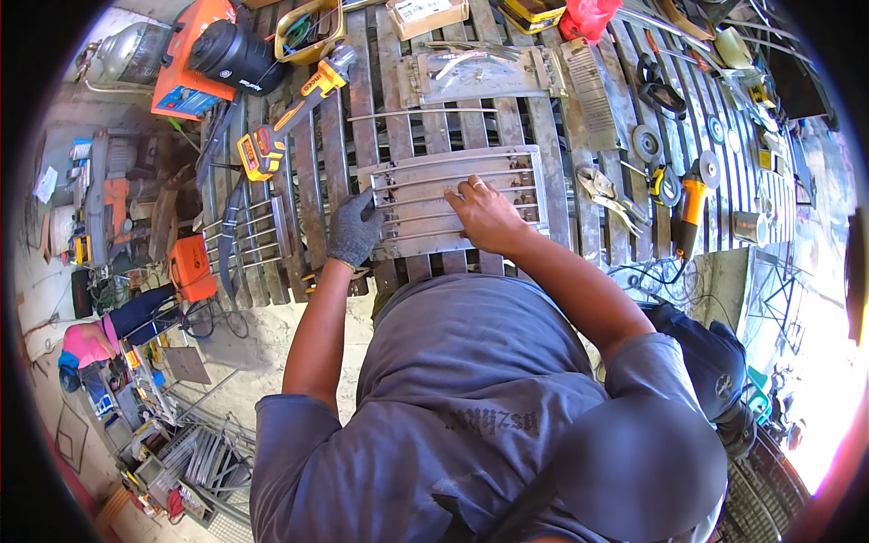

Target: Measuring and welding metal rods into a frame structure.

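A flat metal grille (425, 223) lies on the slatted metal bench in front of me, several thin rods running lengthwise between its end pieces. My left hand (355, 228), in a dark grey knitted glove, is closed on the grille's left end. Bare apart from a ring, my right hand (489, 215) reaches over the right half. Its fingers are bent onto one of the metal rods (416, 202), and the fingertips are partly hidden. Just beyond lies a metal plate (480, 77) with loose strips on it.
On the left are a yellow cordless angle grinder (312, 90), a black flask (237, 59) and another barred grille (249, 237). To the right lie locking pliers (602, 190), a tape measure (665, 185) and an orange corded grinder (692, 210). A person in pink (90, 339) is at far left.
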Motion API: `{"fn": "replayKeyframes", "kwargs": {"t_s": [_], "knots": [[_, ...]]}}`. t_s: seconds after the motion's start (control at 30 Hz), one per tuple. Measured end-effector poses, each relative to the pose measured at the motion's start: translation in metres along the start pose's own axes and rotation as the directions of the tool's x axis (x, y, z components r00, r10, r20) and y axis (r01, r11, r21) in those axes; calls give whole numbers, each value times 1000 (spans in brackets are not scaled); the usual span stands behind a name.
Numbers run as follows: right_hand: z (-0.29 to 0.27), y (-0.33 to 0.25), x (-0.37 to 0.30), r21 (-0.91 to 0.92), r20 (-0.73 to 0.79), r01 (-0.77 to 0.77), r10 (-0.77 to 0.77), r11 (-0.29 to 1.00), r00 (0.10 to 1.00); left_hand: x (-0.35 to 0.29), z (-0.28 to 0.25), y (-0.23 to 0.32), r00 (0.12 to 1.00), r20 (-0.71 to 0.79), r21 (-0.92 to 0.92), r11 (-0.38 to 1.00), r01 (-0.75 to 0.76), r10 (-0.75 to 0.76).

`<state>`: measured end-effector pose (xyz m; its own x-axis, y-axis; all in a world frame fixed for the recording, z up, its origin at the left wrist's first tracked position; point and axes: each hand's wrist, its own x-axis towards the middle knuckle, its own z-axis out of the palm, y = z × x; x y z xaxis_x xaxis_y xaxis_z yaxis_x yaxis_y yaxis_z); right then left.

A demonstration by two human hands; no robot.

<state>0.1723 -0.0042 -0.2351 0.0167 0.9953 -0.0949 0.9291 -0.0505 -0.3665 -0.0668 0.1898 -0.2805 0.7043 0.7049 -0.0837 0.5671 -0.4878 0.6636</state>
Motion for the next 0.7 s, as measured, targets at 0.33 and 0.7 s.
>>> {"fn": "replayKeyframes", "kwargs": {"t_s": [0.33, 0.7], "knots": [[-1, -3, -7, 81, 36, -76, 74, 994, 997, 0, -12, -19, 986, 164, -76, 997, -25, 37], [4, -10, -20, 60, -14, -30, 31, 998, 999, -5, -18, -20, 966, 233, 52, 990, -128, 113]]}}
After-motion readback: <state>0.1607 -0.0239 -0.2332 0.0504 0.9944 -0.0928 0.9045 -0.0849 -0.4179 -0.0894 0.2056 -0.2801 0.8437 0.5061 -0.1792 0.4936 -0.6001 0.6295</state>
